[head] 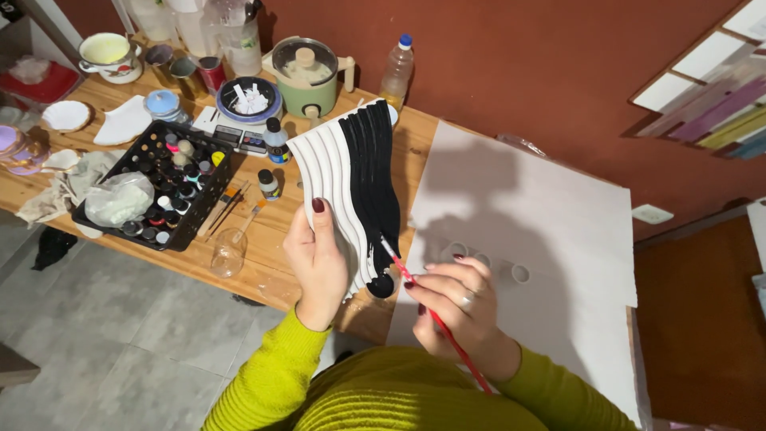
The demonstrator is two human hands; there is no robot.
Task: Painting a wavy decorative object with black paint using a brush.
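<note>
A craft corner against a rust-red wall.

A wooden desk (pixel 271 267) of pale planks stands against the dark red-brown wall (pixel 519 64), with a large white sheet (pixel 558 207) spread over its right part. Grey tiled floor (pixel 120 319) lies below on the left. At the upper right a panel of white, purple and green strips (pixel 710 96) leans by the wall. Warm light casts a soft shadow across the sheet.

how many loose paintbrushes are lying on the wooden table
2: wooden-handled paintbrushes lie side by side right of the black plastic paint crate. A third, red-handled brush is in the right hand. Clutter may hide others.
</note>
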